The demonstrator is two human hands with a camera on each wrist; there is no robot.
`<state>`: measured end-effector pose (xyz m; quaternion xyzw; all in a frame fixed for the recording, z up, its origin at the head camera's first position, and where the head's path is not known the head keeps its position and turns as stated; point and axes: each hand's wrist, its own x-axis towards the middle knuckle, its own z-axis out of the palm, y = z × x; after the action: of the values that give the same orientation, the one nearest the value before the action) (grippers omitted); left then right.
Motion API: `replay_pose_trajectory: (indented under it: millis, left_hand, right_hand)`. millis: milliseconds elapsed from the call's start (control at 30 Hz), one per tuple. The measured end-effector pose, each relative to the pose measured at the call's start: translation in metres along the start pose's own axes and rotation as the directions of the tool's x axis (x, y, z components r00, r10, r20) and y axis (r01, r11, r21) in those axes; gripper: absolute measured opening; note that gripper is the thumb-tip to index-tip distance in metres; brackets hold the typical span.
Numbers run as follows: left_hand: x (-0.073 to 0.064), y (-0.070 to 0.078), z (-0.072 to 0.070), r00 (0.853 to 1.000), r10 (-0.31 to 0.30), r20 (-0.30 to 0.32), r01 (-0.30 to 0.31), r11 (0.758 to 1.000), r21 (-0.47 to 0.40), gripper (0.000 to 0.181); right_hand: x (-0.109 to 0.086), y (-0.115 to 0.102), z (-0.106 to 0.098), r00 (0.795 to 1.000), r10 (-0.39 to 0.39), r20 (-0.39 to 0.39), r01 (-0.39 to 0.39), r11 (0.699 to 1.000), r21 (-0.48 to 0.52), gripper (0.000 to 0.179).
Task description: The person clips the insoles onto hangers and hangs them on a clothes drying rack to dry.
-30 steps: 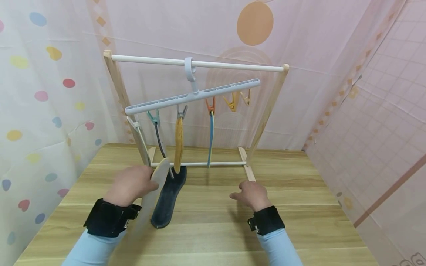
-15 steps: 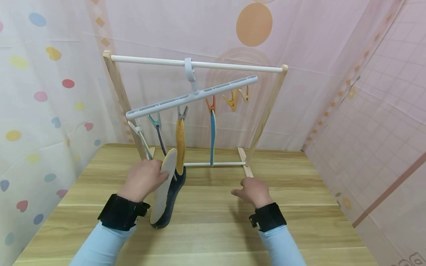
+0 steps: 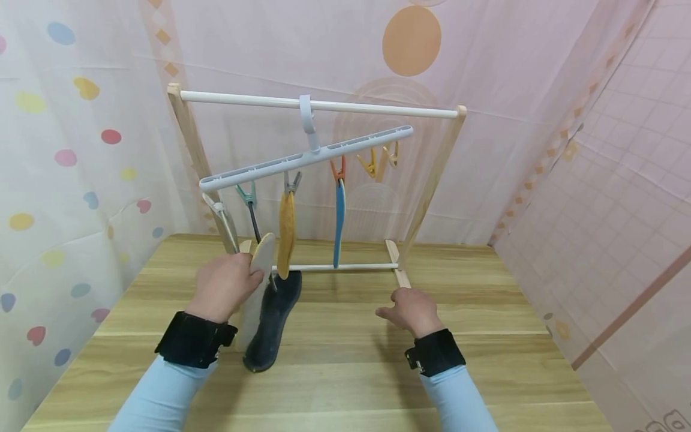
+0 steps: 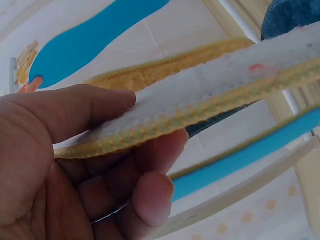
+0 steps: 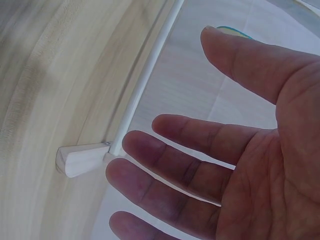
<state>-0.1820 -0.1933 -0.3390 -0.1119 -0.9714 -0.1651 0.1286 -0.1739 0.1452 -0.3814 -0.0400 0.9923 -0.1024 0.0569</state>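
Observation:
My left hand (image 3: 224,287) pinches a white insole (image 4: 200,82) with a yellow stitched edge, the thumb on its white face and fingers beneath. It stands on end in the head view, partly over a dark insole (image 3: 278,318) on the table. Just beyond, a yellow insole (image 3: 287,234) hangs from a grey clothespin (image 3: 292,182), and a dark one (image 3: 254,222) from a teal clothespin (image 3: 247,193). A blue insole (image 3: 339,222) hangs from an orange clothespin (image 3: 338,170). My right hand (image 3: 412,312) holds nothing, fingers spread, near the rack's right foot.
A tilted grey hanger (image 3: 308,157) hooks over the white rail (image 3: 378,108) of a wooden rack. At its left end a white clothespin (image 3: 214,205) holds another thin insole. Two clothespins at the right, one yellow (image 3: 369,163), hold nothing. Patterned curtains stand behind the table (image 3: 345,372).
My left hand moved right and up with the white insole, then slightly back left, turning the insole more edge-on. The hanger and its insoles sway slightly. My right hand stays nearly still.

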Motion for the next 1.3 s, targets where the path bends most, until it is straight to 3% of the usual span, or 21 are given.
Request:
replay_pose_trajectory:
  millis: [467,800,967,1200,1300]
  left_hand:
    - [0.002,0.020,0.001,1.000,0.014,0.027,-0.014,1.000,0.006,0.031]
    - [0.006,0.041,0.002,0.999,0.042,0.033,-0.042,0.999,0.002,0.036]
    - [0.009,0.050,0.008,0.995,0.095,-0.022,-0.095,0.995,-0.004,0.045]
    - [0.015,0.064,0.016,0.981,0.180,-0.074,-0.181,0.983,-0.002,0.049]
    - [0.020,0.070,0.020,0.979,0.184,-0.090,-0.183,0.983,0.029,0.049]
  right_hand:
    - [0.005,0.001,-0.004,1.000,-0.006,-0.004,0.006,1.000,0.016,0.049]
    - [0.012,0.000,-0.021,0.999,-0.013,-0.047,0.010,0.998,-0.058,0.045]
    - [0.015,-0.001,-0.031,0.998,-0.004,-0.060,-0.001,0.996,-0.090,0.049]
    - [0.021,-0.002,-0.041,0.987,-0.018,-0.159,-0.002,0.992,-0.126,0.039]
    - [0.029,-0.002,-0.044,0.980,-0.037,-0.196,0.011,0.991,-0.131,0.038]
